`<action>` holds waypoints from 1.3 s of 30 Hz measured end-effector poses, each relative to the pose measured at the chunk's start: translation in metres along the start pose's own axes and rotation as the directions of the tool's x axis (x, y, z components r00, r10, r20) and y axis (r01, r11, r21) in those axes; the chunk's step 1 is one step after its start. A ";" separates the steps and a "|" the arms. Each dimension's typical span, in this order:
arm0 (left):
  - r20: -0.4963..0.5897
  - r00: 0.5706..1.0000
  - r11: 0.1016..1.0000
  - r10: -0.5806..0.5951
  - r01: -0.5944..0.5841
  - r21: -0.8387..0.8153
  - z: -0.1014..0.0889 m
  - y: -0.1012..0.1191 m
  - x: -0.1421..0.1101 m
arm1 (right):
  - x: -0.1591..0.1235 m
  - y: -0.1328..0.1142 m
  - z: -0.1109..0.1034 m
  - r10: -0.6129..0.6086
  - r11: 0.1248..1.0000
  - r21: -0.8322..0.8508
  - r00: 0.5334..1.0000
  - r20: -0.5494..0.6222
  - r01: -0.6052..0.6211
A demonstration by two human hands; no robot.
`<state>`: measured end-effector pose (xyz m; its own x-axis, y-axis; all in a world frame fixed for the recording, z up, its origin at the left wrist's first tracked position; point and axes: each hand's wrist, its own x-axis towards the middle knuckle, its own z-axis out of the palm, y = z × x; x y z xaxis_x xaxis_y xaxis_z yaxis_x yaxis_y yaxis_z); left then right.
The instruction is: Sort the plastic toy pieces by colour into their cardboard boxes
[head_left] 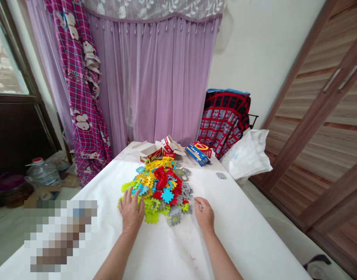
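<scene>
A heap of flat plastic interlocking pieces (160, 186) in yellow, red, green, blue and grey lies in the middle of a white-covered table (167, 249). My left hand (131, 212) lies flat with fingers stretched out on the heap's near left edge, over green pieces. My right hand (204, 214) rests on the table at the heap's near right edge, fingers curled down beside grey pieces; whether it holds one is not visible.
A torn red and white carton (162, 149) and a blue and red box (199, 152) sit at the table's far end. One grey piece (221, 175) lies apart on the right. A white plastic bag (248, 155), a chair with a checked cover (225, 118) and purple curtains (158, 85) stand behind.
</scene>
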<state>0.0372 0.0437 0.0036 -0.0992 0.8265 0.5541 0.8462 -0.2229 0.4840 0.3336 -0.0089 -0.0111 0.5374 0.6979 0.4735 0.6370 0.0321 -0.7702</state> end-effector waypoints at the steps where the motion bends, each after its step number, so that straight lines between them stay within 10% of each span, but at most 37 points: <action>1: -0.018 0.998 0.998 -0.057 0.057 0.015 -0.001 -0.006 0.005 | 0.000 0.001 0.000 0.004 1.000 0.022 1.000 0.010 -0.005; 6: 0.031 0.984 0.983 -0.176 0.174 0.056 0.006 -0.031 0.030 | 0.000 0.006 -0.001 0.069 0.992 0.101 0.995 0.077 -0.077; 16: 0.257 0.953 0.981 0.160 -0.125 -0.146 0.022 -0.008 0.033 | 0.000 -0.004 0.000 0.115 0.987 0.096 0.987 0.114 -0.126; 26: 0.256 0.956 0.985 0.144 -0.114 -0.128 0.022 -0.008 0.045 | -0.004 -0.009 -0.001 0.089 0.990 0.099 0.991 0.103 -0.100; 33: 0.386 0.868 0.949 0.313 -0.272 -0.159 0.016 0.024 0.046 | -0.004 -0.014 -0.003 0.097 0.991 0.078 0.988 0.121 -0.107; 39: 0.533 0.667 0.842 0.521 -0.503 -0.195 -0.003 0.049 0.031 | -0.004 -0.014 -0.003 0.107 0.988 0.097 0.987 0.118 -0.118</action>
<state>0.0741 0.0574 0.0464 0.6539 0.7102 0.2607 0.6607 -0.7040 0.2607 0.3242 -0.0144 -0.0013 0.5333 0.7768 0.3348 0.5120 0.0187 -0.8588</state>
